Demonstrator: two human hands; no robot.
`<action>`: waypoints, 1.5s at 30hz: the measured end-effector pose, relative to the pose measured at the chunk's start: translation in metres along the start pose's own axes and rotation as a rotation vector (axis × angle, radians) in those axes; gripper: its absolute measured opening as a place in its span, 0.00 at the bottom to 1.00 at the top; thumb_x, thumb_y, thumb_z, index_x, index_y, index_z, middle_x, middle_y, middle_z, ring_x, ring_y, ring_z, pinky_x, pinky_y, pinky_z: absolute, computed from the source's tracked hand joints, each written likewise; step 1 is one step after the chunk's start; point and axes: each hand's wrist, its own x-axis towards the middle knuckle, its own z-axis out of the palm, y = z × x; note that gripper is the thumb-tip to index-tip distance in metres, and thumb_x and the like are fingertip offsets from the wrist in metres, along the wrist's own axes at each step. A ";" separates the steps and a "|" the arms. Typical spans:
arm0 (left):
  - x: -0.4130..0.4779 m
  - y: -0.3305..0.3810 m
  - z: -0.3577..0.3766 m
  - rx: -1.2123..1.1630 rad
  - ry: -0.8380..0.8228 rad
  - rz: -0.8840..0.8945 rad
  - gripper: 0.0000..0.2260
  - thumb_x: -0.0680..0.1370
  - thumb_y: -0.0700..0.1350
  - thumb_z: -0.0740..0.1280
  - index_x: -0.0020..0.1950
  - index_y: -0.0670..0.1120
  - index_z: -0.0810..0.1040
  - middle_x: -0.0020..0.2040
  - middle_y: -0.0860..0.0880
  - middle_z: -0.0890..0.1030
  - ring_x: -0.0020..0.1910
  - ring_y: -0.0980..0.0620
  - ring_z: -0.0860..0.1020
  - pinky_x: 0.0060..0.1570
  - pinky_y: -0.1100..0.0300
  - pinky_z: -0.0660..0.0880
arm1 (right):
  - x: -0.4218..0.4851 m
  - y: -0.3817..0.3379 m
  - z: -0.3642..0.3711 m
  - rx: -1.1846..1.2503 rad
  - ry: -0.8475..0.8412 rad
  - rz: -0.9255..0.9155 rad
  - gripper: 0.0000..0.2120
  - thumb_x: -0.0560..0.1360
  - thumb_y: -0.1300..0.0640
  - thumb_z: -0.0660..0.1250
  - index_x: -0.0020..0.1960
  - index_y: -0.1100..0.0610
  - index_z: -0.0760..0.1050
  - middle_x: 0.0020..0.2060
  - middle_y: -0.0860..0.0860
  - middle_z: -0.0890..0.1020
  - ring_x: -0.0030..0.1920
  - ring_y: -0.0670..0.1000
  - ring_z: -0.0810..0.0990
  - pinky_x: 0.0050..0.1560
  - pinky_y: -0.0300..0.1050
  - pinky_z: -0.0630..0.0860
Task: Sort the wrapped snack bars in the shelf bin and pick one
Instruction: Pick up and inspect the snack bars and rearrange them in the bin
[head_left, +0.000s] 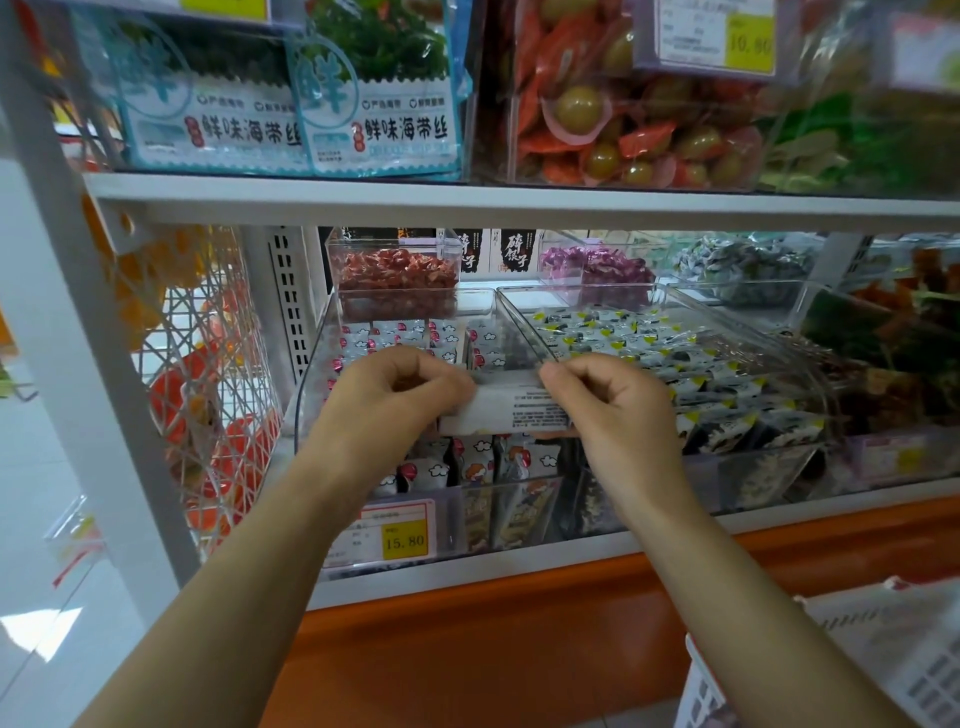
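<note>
Over the bin (315, 358), left hand (395, 397) and right hand (615, 402), grips pinching one snack bar (511, 411).

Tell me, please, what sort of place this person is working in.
Most likely a shop's snack aisle: yellow price tags on the bin fronts, clear bins filled with wrapped snack bars, and packaged seaweed on the shelf above.

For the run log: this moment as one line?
left hand pinches white snack bar | right hand pinches its other end | held over clear bin
</note>
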 end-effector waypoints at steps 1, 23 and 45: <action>0.001 -0.001 -0.001 -0.009 0.007 -0.002 0.06 0.72 0.43 0.70 0.36 0.46 0.82 0.39 0.49 0.83 0.43 0.43 0.80 0.46 0.50 0.80 | -0.001 -0.001 0.000 0.004 -0.011 -0.006 0.09 0.75 0.58 0.67 0.38 0.59 0.80 0.31 0.59 0.79 0.33 0.54 0.76 0.33 0.44 0.71; 0.012 -0.016 0.008 0.134 0.019 0.142 0.16 0.79 0.49 0.60 0.64 0.44 0.73 0.47 0.49 0.82 0.43 0.56 0.81 0.40 0.63 0.78 | 0.008 -0.003 0.006 0.244 -0.116 0.167 0.12 0.73 0.63 0.69 0.57 0.57 0.77 0.45 0.56 0.82 0.42 0.47 0.84 0.36 0.37 0.80; 0.149 -0.052 0.010 1.348 -0.241 0.044 0.20 0.80 0.55 0.52 0.63 0.43 0.71 0.64 0.42 0.69 0.65 0.43 0.66 0.67 0.37 0.58 | 0.138 0.026 0.047 -0.267 -0.196 -0.005 0.13 0.74 0.60 0.69 0.55 0.64 0.71 0.47 0.52 0.76 0.51 0.56 0.79 0.52 0.50 0.79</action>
